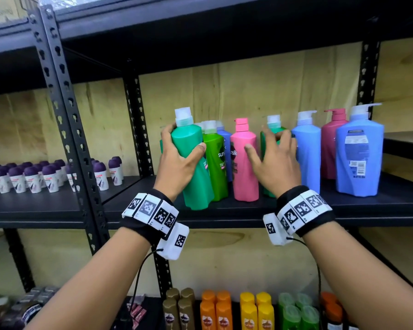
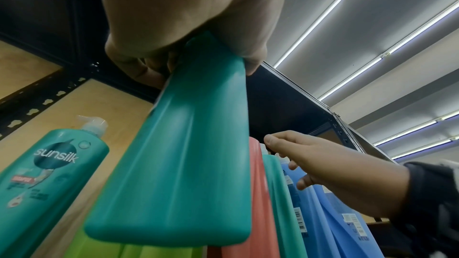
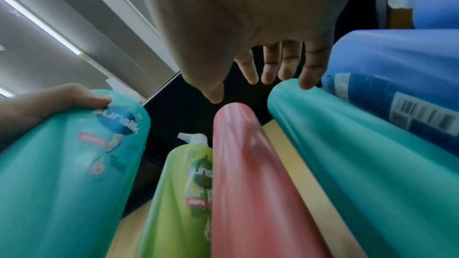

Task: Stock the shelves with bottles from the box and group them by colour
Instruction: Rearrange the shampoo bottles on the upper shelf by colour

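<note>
My left hand (image 1: 180, 148) grips a teal green pump bottle (image 1: 193, 177) by its shoulder; its base is at the front of the black shelf (image 1: 224, 216), slightly tilted. The left wrist view shows that bottle (image 2: 183, 164) under my palm. My right hand (image 1: 270, 144) is open with spread fingers at a second teal bottle (image 1: 273, 122) standing between a pink bottle (image 1: 244, 167) and a light blue one (image 1: 306, 151). In the right wrist view my little finger (image 3: 308, 81) meets that bottle (image 3: 360, 154). A lime green bottle (image 1: 216, 167) stands between the held one and the pink one.
Further right stand a magenta bottle (image 1: 332, 144) and a large light blue bottle (image 1: 359, 158). A third teal bottle (image 2: 49, 174) stands behind my left hand. Purple-capped roll-ons (image 1: 50, 175) fill the left bay. Brown, orange, yellow and green bottles (image 1: 224, 310) fill the shelf below.
</note>
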